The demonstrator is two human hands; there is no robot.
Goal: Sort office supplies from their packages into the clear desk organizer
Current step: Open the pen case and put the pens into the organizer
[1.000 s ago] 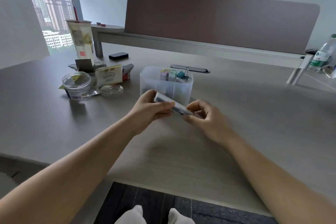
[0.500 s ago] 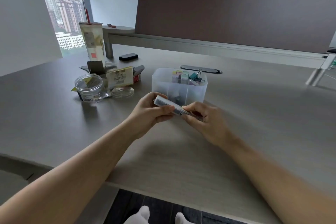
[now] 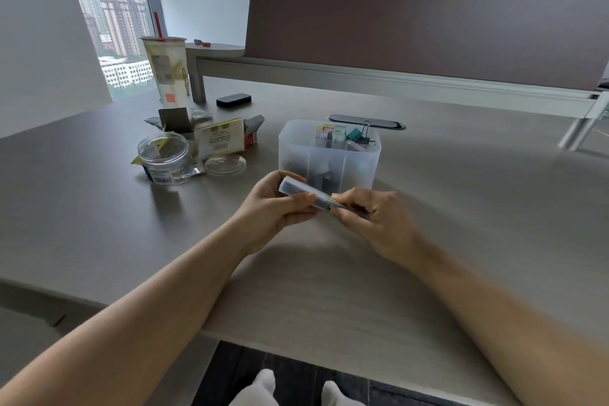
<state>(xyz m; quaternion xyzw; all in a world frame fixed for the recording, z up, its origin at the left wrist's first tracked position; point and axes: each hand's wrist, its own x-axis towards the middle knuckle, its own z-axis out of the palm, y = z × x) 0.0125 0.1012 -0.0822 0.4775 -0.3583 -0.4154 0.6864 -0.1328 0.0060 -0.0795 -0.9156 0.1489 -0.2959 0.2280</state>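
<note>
A small flat clear plastic box (image 3: 304, 191) is held level just above the desk, in front of the clear desk organizer (image 3: 296, 148). My left hand (image 3: 275, 208) grips its left end. My right hand (image 3: 372, 219) pinches its right end, which the fingers hide. The organizer has divided compartments. Pastel sticky-note pads (image 3: 331, 135) and a teal binder clip (image 3: 357, 135) stand in its back part, and dark items show dimly through its front wall.
Left of the organizer lie an open clear jar (image 3: 163, 158), its lid (image 3: 225, 164), a yellow-labelled package (image 3: 219, 138) and torn wrappers. A tall drink cup (image 3: 168, 76), a black object (image 3: 233, 99) and a desk cable port (image 3: 379, 123) sit further back, before the brown divider (image 3: 428, 30).
The view has shifted, so everything sits further right in frame. Both hands still hold the small box in front of the organizer, with only slight finger movement.
</note>
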